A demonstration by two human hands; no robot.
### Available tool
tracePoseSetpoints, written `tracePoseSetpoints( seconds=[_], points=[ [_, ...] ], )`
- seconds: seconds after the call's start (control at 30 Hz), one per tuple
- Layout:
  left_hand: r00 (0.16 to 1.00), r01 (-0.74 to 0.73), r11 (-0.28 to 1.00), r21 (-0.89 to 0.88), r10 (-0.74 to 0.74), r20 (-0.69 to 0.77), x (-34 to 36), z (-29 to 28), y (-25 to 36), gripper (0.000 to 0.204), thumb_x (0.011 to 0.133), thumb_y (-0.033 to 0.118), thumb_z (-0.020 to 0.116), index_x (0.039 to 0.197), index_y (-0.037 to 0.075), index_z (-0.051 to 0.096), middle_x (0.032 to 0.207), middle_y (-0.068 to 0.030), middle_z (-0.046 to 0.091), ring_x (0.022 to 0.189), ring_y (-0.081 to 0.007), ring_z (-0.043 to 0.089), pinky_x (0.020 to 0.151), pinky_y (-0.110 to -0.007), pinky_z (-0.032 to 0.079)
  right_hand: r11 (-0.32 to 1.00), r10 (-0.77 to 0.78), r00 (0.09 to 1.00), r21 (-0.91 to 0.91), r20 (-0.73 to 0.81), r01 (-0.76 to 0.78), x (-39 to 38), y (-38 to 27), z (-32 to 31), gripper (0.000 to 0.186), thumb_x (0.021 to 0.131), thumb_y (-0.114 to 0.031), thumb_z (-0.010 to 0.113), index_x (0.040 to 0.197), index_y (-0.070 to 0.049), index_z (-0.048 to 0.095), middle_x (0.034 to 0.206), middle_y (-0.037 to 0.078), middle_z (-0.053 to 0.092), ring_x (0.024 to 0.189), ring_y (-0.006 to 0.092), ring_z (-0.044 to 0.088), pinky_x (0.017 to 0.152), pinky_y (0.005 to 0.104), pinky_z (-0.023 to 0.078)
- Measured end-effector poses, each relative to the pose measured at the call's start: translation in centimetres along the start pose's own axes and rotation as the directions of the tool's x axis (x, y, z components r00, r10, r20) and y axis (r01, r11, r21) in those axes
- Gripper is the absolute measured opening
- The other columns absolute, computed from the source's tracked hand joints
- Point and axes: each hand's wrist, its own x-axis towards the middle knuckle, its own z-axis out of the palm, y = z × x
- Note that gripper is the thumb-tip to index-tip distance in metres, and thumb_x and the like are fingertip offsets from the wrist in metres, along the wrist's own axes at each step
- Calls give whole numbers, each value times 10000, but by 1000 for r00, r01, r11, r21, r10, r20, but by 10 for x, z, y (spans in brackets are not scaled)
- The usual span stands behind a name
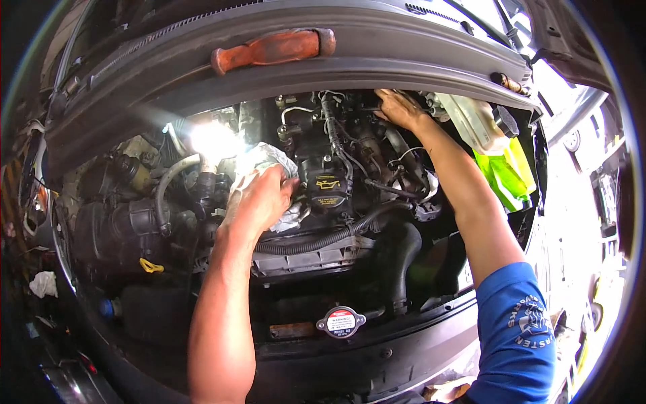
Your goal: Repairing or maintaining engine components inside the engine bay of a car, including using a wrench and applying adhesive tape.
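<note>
I look down into an open car engine bay. My left hand point(259, 198) presses a crumpled white rag point(266, 165) onto the top of the engine, just left of the black oil filler cap point(327, 183). My right hand point(398, 108) reaches far back to the rear of the engine, under the cowl; its fingertips rest among hoses and metal parts, and I cannot tell whether they grip anything. A screwdriver with an orange handle point(272, 48) lies on the cowl above the engine, away from both hands.
A bright work light point(214, 138) glares at the left of the engine. A yellow dipstick handle point(151, 266) sits lower left, a radiator cap point(341, 321) at the front. A translucent fluid reservoir point(478, 121) and green-yellow container point(505, 175) stand at right.
</note>
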Motion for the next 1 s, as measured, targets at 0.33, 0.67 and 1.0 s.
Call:
tracePoseSetpoints(
  seconds=[0.33, 0.67, 1.0],
  points=[
    [999, 33, 999, -9, -33, 11, 3, -4, 6, 279, 981, 248, 662, 1038, -18, 725, 927, -269, 716, 930, -414, 717, 852, -492, 545, 991, -40, 999, -128, 36, 44, 2, 3, 9, 504, 1031, -431, 556, 1046, 27, 765, 1525, 142, 510, 1440, 311, 447, 1209, 408, 376],
    [997, 80, 997, -8, -80, 17, -3, -8, 6, 261, 984, 244, 650, 1063, 2, 712, 943, -264, 714, 951, -419, 710, 864, -492, 538, 997, 3, 990, -79, 141, 8, 19, 1, -3, 544, 994, -401, 629, 1431, -86, 548, 1492, 115, 519, 1397, 312, 481, 1170, 442, 420],
    [999, 33, 998, 59, -34, 15, -8, -7, 15, 222, 941, 197, 661, 1083, 30, 696, 999, -240, 720, 1032, -420, 688, 905, -495, 530, 962, -196, 977, -212, -89, 174, 17, 28, 30, 513, 1025, -474, 548, 949, -27, 789, 1547, 110, 482, 1486, 309, 383, 1231, 435, 341]
  ],
)
